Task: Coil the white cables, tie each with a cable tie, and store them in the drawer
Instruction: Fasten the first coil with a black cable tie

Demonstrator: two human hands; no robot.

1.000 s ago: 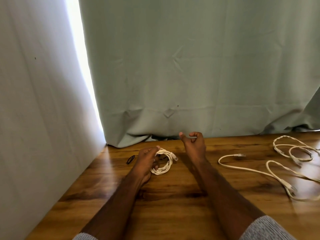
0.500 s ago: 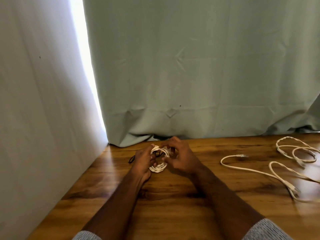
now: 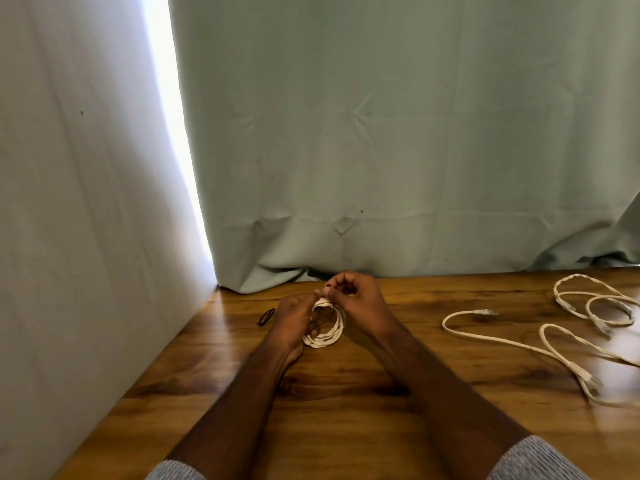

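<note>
A glossy wooden desk carries a small black cable tie near its far left corner; loose white cables sprawl well right of that tie.

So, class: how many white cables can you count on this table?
3, as far as I can tell: a coiled cable held in both hands, a loose cable to its right, and another cable far right, partly cropped.

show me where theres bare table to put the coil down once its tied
Bare wood lies on the table near the forearms, and between the right hand and the loose cables. The right side is crowded; a small black loop lies by the left hand.
</note>
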